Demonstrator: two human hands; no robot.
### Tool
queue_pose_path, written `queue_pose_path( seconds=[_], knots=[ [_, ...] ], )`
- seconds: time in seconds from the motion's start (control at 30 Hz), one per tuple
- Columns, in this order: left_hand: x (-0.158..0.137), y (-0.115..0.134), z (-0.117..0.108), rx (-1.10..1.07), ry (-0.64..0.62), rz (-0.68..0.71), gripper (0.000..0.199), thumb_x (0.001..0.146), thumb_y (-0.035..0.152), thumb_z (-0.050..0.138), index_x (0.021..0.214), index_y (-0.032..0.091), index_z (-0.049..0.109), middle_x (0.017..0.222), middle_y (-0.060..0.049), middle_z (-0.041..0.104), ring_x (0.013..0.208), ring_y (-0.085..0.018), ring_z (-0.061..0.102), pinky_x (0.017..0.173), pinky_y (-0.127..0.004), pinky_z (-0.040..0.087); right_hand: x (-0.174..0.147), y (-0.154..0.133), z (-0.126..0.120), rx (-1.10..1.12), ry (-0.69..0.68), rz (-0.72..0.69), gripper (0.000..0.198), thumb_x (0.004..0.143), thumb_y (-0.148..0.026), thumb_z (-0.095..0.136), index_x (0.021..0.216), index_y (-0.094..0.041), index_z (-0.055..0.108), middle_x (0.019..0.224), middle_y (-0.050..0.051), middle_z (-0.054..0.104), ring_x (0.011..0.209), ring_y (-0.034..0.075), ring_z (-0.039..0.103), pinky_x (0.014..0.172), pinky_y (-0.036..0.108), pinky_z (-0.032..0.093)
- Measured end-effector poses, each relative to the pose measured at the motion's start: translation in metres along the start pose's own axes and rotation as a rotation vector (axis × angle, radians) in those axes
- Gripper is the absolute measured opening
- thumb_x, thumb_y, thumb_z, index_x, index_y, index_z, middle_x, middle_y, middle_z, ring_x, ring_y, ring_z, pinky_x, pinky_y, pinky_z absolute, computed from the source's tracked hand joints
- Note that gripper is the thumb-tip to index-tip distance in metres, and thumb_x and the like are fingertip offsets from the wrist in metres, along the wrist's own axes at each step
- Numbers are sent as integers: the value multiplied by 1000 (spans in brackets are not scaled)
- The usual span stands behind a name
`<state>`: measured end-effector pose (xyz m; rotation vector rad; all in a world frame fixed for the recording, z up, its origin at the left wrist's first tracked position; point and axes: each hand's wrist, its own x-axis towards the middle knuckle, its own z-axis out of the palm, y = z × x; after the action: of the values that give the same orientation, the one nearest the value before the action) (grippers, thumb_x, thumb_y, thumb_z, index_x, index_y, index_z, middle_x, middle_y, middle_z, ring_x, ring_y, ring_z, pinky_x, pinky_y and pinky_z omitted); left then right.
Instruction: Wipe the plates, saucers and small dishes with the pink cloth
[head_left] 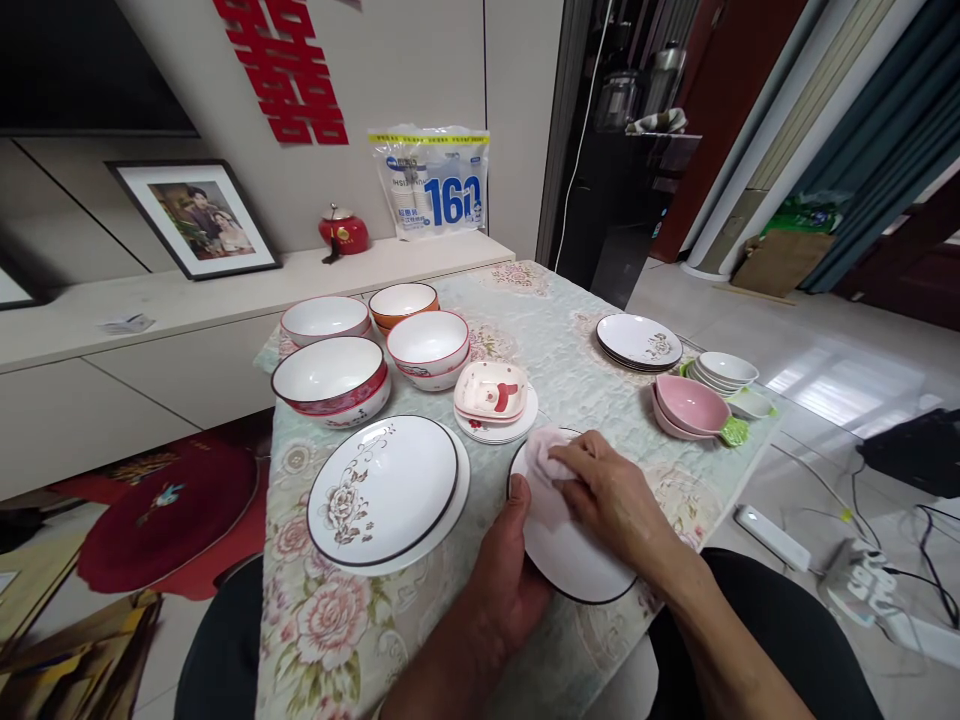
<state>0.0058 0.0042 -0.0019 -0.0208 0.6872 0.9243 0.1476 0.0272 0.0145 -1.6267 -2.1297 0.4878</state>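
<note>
Left hand (pixel 514 570) grips a dark-rimmed plate (pixel 574 560) near the near edge of the table (pixel 555 655); right hand (pixel 611 490) presses a pale cloth (pixel 545 455) onto it. Step judged: wiping; next stroke requires steady support. Stacked bowls (pixel 328 372) stand toward the far-left corner.

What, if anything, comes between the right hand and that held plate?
A crumpled pale pink cloth, held by the right hand against the dark-rimmed white plate near its far edge. Nothing visible separates the left hand from the plate's rim.
</note>
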Motion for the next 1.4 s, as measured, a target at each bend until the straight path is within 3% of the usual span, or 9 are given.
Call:
queue_pose_path(
  seconds=[0.1, 0.2, 0.43, 0.57, 0.8, 1.0, 1.1, 1.2, 1.4],
  knots=[
    [0, -1, 1, -29, -57, 12, 53, 96, 45, 48, 135, 8, 55, 121, -17, 70, 119, -30, 61, 105, -43, 43, -5, -8, -8, 130, -181, -140, 32, 80, -5, 55, 100, -26, 69, 95, 1, 56, 87, 15, 57, 76, 25, 41],
    [-2, -1, 2, -34, -86, 23, 54, 97, 45, 46, 133, 6, 57, 120, -18, 71, 119, -31, 61, 105, -43, 44, -11, 1, -20, 83, -227, -82, 33, 76, -4, 55, 95, -26, 70, 91, 1, 58, 86, 16, 58, 76, 25, 41],
    [-5, 4, 3, -78, 36, 77, 57, 92, 45, 56, 136, 10, 55, 118, -15, 73, 119, -30, 63, 106, -42, 44, -13, 43, -30, -218, 333, 200, 30, 89, -28, 51, 112, -19, 68, 93, 9, 62, 82, 23, 60, 72, 33, 44],
    [-7, 5, 2, -109, 59, 85, 59, 88, 46, 62, 136, 12, 56, 115, -14, 74, 115, -31, 65, 106, -42, 45, -11, 60, -31, -300, 401, 296, 35, 86, -28, 49, 111, -14, 70, 91, 12, 65, 82, 27, 61, 73, 37, 45],
    [-13, 6, 1, -127, 22, 62, 59, 88, 46, 62, 137, 12, 55, 112, -14, 75, 111, -31, 67, 106, -44, 45, -12, 52, -34, 291, -150, 170, 23, 76, -24, 54, 89, -18, 72, 87, 4, 72, 85, 25, 63, 70, 30, 51],
    [-7, 5, 1, -152, -11, 93, 64, 91, 42, 60, 146, 14, 45, 114, -13, 75, 117, -30, 64, 109, -43, 42, -17, 48, -43, 466, 131, 267, 40, 94, -50, 47, 83, -17, 67, 75, 3, 65, 70, 17, 58, 63, 28, 47],
    [-3, 4, -3, -176, -104, 79, 61, 92, 41, 57, 146, 15, 46, 118, -14, 73, 122, -31, 61, 110, -44, 41, -25, 43, -34, 752, 24, 308, 49, 94, -58, 47, 68, -17, 58, 57, 0, 57, 52, 13, 53, 51, 24, 41],
    [-3, 5, -5, -194, -157, 75, 57, 93, 42, 55, 143, 15, 51, 120, -14, 72, 124, -32, 60, 110, -44, 40, -33, 31, -20, 993, -84, 358, 43, 88, -58, 59, 80, -16, 63, 61, 0, 61, 46, 12, 53, 44, 23, 39],
    [-4, 5, 0, -184, -110, 113, 60, 91, 44, 58, 143, 16, 51, 120, -15, 72, 124, -33, 60, 110, -46, 40, -52, 5, 2, 1169, 8, 429, 39, 81, -50, 73, 93, -13, 66, 68, 3, 65, 50, 10, 58, 46, 20, 47]
  ],
)
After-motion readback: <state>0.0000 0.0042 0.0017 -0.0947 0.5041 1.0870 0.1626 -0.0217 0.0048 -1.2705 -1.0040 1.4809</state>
